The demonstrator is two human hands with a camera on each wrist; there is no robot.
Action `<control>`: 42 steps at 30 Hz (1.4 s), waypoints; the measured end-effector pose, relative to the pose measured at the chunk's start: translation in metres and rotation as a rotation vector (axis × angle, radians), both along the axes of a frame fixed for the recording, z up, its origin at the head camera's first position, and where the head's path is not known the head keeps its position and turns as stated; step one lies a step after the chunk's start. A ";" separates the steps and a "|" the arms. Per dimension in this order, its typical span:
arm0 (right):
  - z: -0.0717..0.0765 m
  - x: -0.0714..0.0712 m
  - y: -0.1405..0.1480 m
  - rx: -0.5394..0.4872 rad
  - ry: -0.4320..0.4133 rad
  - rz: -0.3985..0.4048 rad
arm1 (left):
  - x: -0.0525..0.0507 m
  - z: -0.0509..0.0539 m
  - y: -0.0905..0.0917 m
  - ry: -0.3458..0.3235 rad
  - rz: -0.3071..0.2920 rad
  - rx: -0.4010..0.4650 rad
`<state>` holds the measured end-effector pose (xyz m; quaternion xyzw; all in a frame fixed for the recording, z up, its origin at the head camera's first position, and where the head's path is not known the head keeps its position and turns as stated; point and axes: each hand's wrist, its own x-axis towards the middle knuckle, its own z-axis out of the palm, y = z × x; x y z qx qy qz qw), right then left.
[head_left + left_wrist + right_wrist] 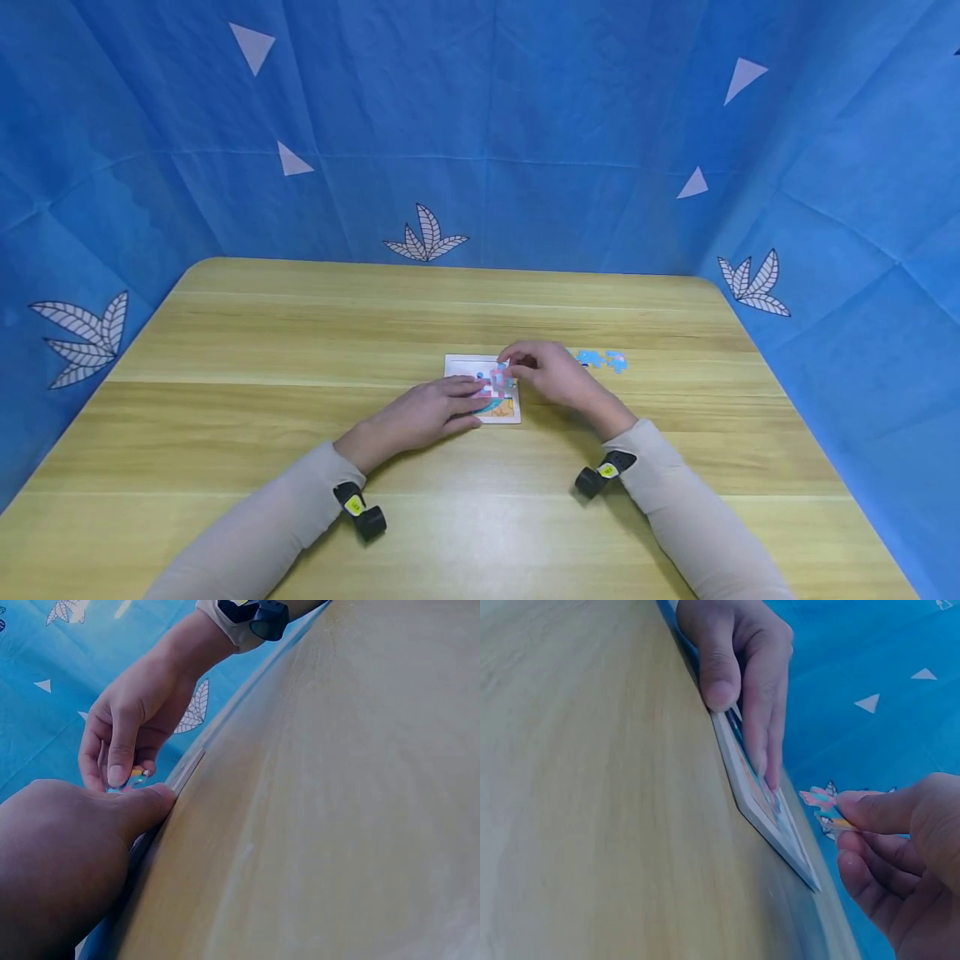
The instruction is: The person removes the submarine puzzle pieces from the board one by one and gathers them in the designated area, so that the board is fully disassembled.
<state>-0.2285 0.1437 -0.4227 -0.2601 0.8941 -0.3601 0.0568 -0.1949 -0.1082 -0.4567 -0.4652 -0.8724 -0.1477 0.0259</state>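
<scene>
A jigsaw puzzle in a white frame (pixel 459 363) lies flat on the table, partly filled with colourful pieces. My left hand (pixel 435 410) rests on its left side with the fingers stretched over the picture, and the right wrist view shows that thumb on the frame's edge (pixel 739 776). Above the tray's right part, my right hand (pixel 551 372) pinches a puzzle piece (pixel 829 810) coloured pink, blue and orange between thumb and fingers. In the right wrist view this piece is raised clear of the frame. The left hand covers part of the picture.
Several loose blue puzzle pieces (pixel 617 361) lie on the wooden table (pixel 300 333) to the right of the frame, partly behind the right hand. A blue cloth (pixel 480 125) with white triangles and leaf prints hangs behind and beside the table.
</scene>
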 end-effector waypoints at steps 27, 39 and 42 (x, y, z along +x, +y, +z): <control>0.004 0.007 0.054 0.004 -0.051 -0.139 | -0.001 -0.004 0.000 -0.017 0.029 0.016; 0.002 0.008 0.090 -0.012 -0.028 -0.199 | -0.001 -0.005 -0.001 0.005 0.026 0.030; 0.003 0.008 0.098 -0.014 -0.035 -0.210 | -0.002 -0.006 -0.001 0.036 0.006 0.039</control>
